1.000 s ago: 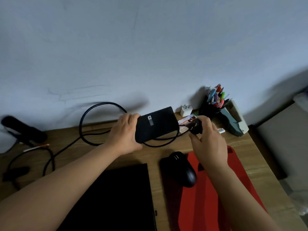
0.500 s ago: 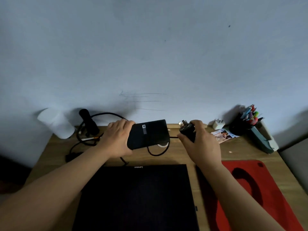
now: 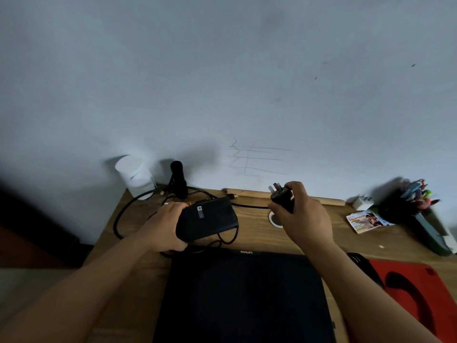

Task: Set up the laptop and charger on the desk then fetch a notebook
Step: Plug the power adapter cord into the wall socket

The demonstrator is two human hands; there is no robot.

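Left hand (image 3: 165, 226) wrapped round charger brick (image 3: 206, 219), held just above desk (image 3: 306, 240) behind closed Lenovo laptop (image 3: 243, 295). Right hand (image 3: 300, 215) pinching wall plug (image 3: 282, 197), prongs tilted up, away from fingertips. Grommet hole (image 3: 274, 218) directly beneath right fingers. Likely step: feed plug down through hole. Turn prongs downward first, pay out cable (image 3: 128, 214) slack from left grip, avoid snagging loops. Notebook not seen.

Beyond the closed laptop (image 3: 243, 295), the left hand (image 3: 165, 226) grips the charger brick (image 3: 206, 217), the right hand (image 3: 303, 219) its plug (image 3: 282, 198), seemingly above the desk (image 3: 309, 238).
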